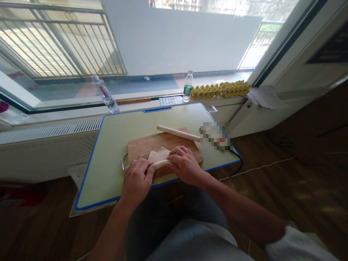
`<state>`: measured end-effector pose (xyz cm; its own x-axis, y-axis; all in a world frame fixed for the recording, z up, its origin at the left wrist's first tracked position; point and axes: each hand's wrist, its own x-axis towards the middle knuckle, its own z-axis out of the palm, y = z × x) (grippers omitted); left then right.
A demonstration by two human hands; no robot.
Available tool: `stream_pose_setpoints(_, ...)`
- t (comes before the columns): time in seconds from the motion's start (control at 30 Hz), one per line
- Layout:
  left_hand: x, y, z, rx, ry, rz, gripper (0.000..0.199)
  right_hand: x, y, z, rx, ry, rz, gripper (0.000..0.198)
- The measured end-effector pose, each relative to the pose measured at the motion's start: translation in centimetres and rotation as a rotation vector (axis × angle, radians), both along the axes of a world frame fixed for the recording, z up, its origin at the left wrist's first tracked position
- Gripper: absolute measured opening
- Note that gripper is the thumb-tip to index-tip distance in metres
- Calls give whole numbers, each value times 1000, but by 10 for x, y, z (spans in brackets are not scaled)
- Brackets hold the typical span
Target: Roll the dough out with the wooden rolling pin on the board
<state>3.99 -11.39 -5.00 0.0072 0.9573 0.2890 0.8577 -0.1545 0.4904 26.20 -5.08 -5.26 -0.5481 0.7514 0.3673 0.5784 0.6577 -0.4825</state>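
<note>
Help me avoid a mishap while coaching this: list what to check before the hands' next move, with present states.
1. Left hand and right hand both on the dough: ok, one at each end of its rolled near edge.
2. Dough over the wooden cutting board: ok.
3. Rolling pin kept from rolling: not ok, it lies across the board's far right corner with nothing visible blocking it.
4. Black cable away from the dough: ok, off to the right.
5. Dough evenly thick: cannot tell, hands partly cover it.
</note>
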Motion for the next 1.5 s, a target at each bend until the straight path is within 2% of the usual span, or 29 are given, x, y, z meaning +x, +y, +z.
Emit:
stream_pose_setpoints(0.1, 1, 0, -2, 11, -56, 53, 23, -3, -1, -1, -21, 22, -43, 18)
stream_pose_setpoints(0.27, 4, 3, -2, 22, -51, 86, 25, -14, -2, -2, -51, 10, -182, 19)
stream_pose_setpoints(0.5, -3, 5, -5, 77, 38, 179, 24, -19, 6, -1, -72, 45, -321, 12)
stream_pose_setpoints(0.6, -10, 2, -2, 127, 90, 173, 24, -15, 4, 3, -26, 62, -287, 7)
stream_pose_setpoints(0.7, -8, -3, 2, 196, 116, 90, 25, -12, -8, 6, 71, 80, -188, 15)
stream_pose_setpoints(0.8, -3, -4, 1, 171, 102, -43, 28, -11, -18, 3, 86, 41, -77, 24)
stream_pose_setpoints(0.87, -2, -3, -1, 134, 134, -76, 31, -11, -17, -2, 66, -2, -51, 30)
stream_pose_setpoints(1.1, -6, 4, -1, 100, 239, -78, 32, -8, -1, -6, 84, -24, -22, 27)
stream_pose_setpoints(1.33, -5, 0, 4, 45, 71, -107, 29, 1, -1, 7, 60, -57, 55, 20)
stream_pose_setpoints(1.5, -4, 5, 0, 33, 21, -31, 32, -6, 2, 6, 28, -27, -20, 18)
